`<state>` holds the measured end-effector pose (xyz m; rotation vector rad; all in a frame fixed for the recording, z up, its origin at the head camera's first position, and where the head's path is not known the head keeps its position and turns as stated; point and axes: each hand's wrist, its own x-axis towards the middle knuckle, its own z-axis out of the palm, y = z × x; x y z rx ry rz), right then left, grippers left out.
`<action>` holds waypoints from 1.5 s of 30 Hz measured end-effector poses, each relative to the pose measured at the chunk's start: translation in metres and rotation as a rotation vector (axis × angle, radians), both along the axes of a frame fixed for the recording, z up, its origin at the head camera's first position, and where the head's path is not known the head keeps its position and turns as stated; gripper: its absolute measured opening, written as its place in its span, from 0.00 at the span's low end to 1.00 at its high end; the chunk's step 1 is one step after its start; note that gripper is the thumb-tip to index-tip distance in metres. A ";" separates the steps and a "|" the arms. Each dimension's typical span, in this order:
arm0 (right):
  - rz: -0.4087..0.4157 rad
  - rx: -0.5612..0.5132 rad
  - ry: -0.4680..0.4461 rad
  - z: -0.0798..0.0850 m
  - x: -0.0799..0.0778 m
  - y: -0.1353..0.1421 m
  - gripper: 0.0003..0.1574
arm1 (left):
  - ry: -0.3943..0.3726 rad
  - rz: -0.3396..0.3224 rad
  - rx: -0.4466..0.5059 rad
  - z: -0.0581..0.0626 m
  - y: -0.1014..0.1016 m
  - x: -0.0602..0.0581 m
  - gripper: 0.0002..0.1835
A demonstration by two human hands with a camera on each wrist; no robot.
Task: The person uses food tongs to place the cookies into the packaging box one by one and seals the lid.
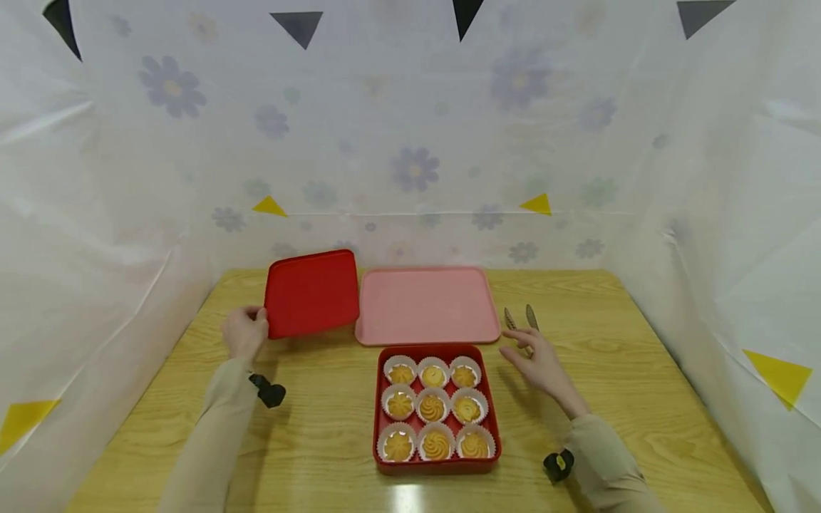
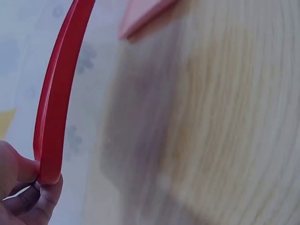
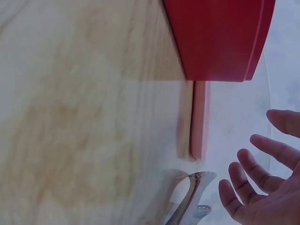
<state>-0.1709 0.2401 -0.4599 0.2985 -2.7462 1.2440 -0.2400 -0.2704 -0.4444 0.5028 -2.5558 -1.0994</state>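
My left hand (image 1: pixel 245 333) pinches the near left corner of a red lid (image 1: pixel 312 293), which is held tilted above the table left of a pink tray. In the left wrist view, thumb and fingers (image 2: pixel 49 199) grip the lid's (image 2: pixel 58 103) edge. A red box (image 1: pixel 438 467) holds several swirled cookies (image 1: pixel 432 407) in white paper cups. To the box's right, my right hand (image 1: pixel 539 365) hovers with spread, relaxed fingers, holding nothing. Just beyond it lie metal tongs (image 1: pixel 531 318), partly hidden by the hand; the right wrist view shows the tongs (image 3: pixel 194 194) apart from the fingers.
The pink tray (image 1: pixel 426 306) lies behind the red box on the wooden table (image 1: pixel 321 427). White flowered sheeting (image 1: pixel 413 128) closes off the back and both sides. Yellow and dark triangles are on the sheeting.
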 end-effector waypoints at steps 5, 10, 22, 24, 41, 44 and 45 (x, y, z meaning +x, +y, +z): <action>0.021 -0.050 -0.077 0.007 -0.005 -0.003 0.27 | 0.093 -0.053 0.041 0.015 0.025 -0.002 0.15; 0.056 -0.176 -0.153 0.012 -0.014 -0.007 0.29 | 0.103 -0.127 0.104 0.021 0.053 -0.003 0.14; 0.123 -0.385 -0.246 0.035 -0.042 -0.038 0.22 | 0.132 -0.259 0.166 0.031 0.116 -0.002 0.13; 0.144 -0.411 -0.251 0.040 -0.047 -0.043 0.22 | 0.142 -0.284 0.169 0.033 0.124 -0.002 0.12; 0.183 -0.541 -0.279 0.044 -0.053 -0.057 0.22 | 0.245 -0.371 0.176 0.034 0.151 0.001 0.09; 0.188 -0.543 -0.270 0.045 -0.051 -0.056 0.21 | 0.256 -0.395 0.183 0.033 0.150 0.001 0.10; 0.192 -0.541 -0.263 0.045 -0.051 -0.056 0.21 | 0.252 -0.404 0.184 0.033 0.149 0.001 0.11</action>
